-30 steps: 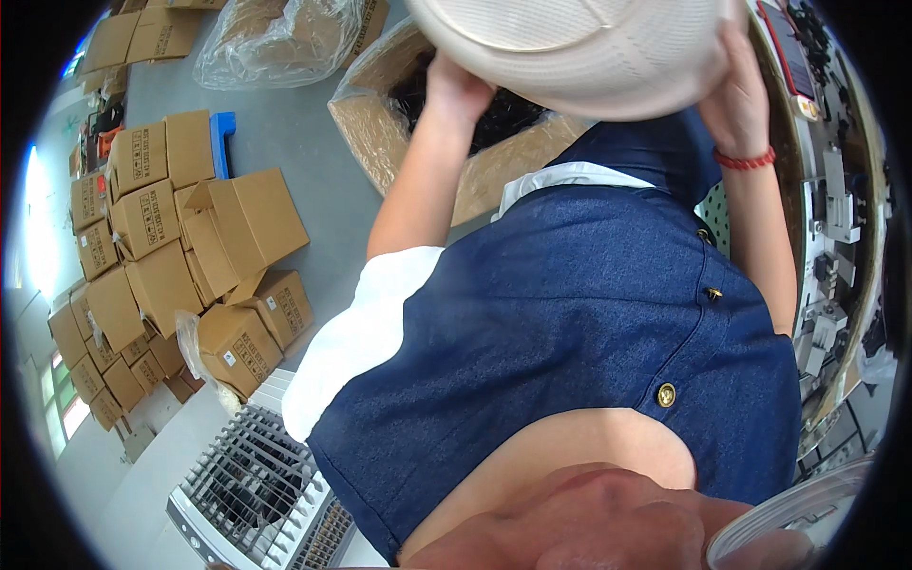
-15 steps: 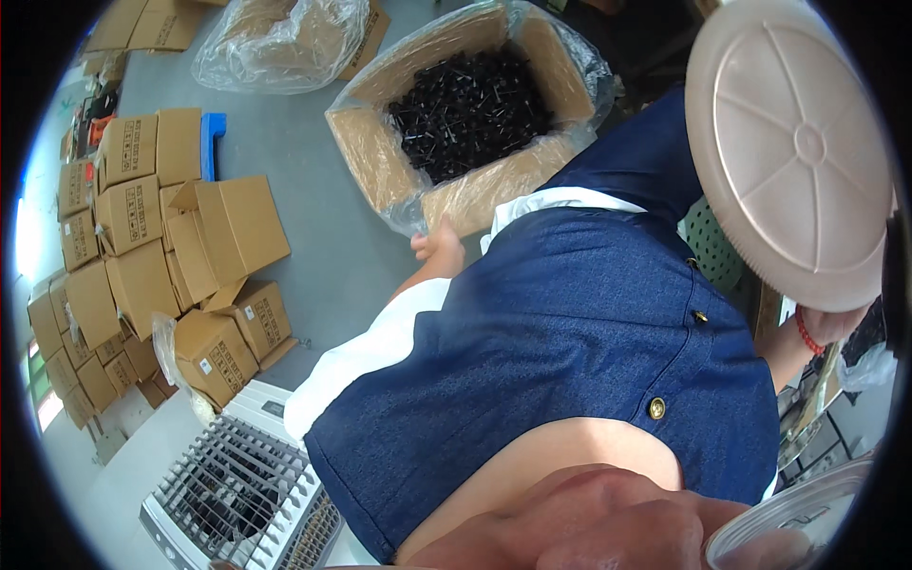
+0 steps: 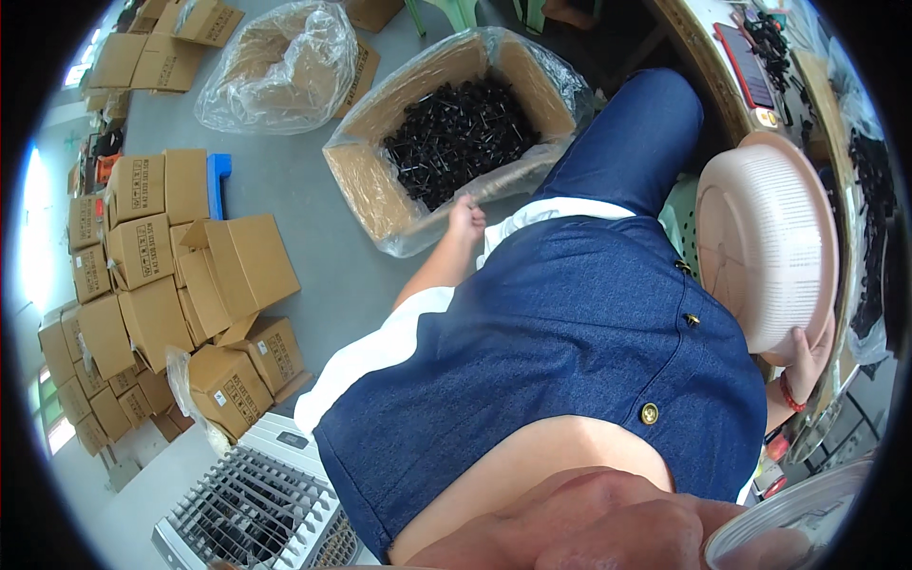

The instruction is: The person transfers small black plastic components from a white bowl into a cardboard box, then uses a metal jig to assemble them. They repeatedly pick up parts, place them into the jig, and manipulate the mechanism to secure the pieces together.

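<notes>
My right hand (image 3: 810, 366) grips the rim of a pale pink plastic basket (image 3: 768, 242), round with slotted sides, tilted on its side by my right hip. Its inside is turned away from me. My left hand (image 3: 465, 220) is closed at the near edge of an open carton, with its fingers on the clear plastic liner (image 3: 410, 239). That carton (image 3: 366, 195) stands on the floor in front of me. Many small black parts (image 3: 461, 138) with thin shafts fill its bottom.
Stacked brown cartons (image 3: 142, 252) stand at the left. Behind the carton of parts sits another plastic-lined box (image 3: 285, 71). A grey-white air cooler (image 3: 256, 503) is at the lower left. A workbench at the right bears a red-edged phone (image 3: 746, 66) and black parts (image 3: 869, 204).
The basket has come down and tilted, showing its slotted side instead of its flat ribbed bottom. My left hand has shifted slightly up and right along the carton's edge. The view has shifted.
</notes>
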A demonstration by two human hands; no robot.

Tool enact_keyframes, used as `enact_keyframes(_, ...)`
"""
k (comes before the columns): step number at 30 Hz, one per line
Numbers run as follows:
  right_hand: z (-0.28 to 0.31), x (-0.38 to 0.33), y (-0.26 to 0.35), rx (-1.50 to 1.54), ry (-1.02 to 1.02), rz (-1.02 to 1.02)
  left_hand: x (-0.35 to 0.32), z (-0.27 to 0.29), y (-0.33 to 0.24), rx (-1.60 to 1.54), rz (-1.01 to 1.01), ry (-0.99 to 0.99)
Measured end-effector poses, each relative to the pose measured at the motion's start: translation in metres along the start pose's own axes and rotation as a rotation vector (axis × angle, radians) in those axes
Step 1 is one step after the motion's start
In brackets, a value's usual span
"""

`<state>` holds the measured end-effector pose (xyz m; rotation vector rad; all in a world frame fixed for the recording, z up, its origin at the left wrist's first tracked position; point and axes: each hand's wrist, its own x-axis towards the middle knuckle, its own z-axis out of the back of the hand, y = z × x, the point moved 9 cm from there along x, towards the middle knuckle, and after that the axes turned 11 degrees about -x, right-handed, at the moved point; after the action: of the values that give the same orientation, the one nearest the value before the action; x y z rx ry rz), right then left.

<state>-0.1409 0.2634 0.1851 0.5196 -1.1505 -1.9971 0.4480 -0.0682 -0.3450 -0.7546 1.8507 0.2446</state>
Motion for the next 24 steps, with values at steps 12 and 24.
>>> enact_keyframes(12, -0.138, -0.010, 0.033, -0.411, 0.253, -0.115, -0.047, -0.047, -0.005, 0.054, -0.033, 0.054)
enact_keyframes(24, -0.207, -0.038, -0.056, -0.543, -0.029, -0.066, -0.111, -0.149, 0.016, 0.917, -0.051, 0.266)
